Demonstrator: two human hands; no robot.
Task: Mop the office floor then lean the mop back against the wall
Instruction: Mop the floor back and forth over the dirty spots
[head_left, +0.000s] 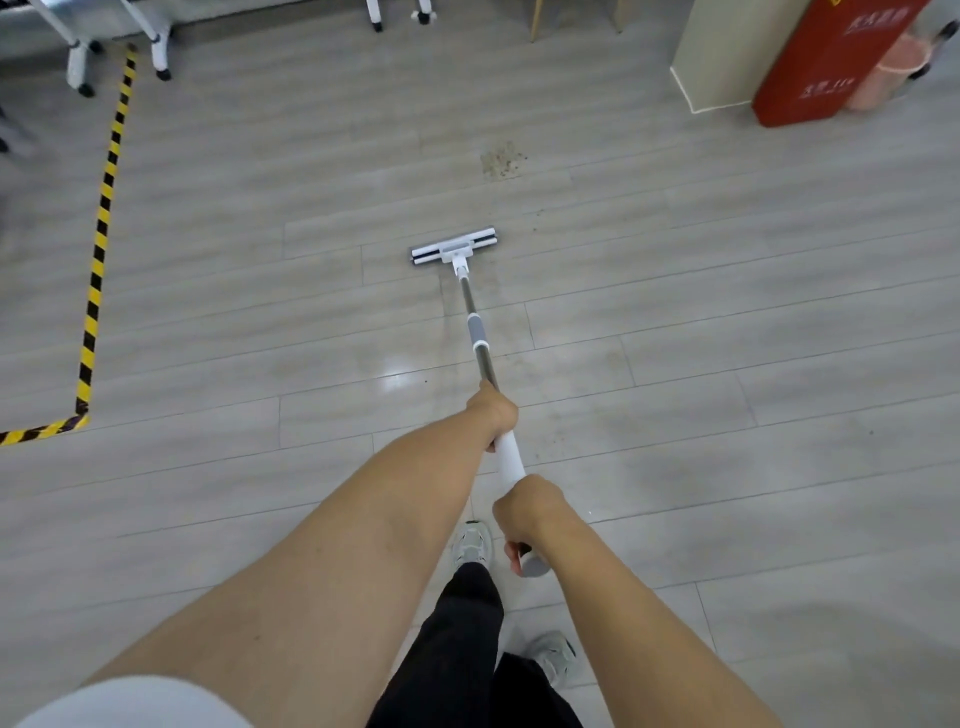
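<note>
The pale grey plank floor (208, 291) bore a white flat mop head (453, 247), yellow-and-black striped tape (101, 244) and a brownish speckled dirt patch (501, 160).

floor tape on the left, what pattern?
Yellow and black diagonal stripes on the floor tape, seen clearly in the head view.

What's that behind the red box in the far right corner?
A pink bucket stands behind the red box. The box covers the bucket's left side, and what is inside the bucket cannot be seen.
</note>
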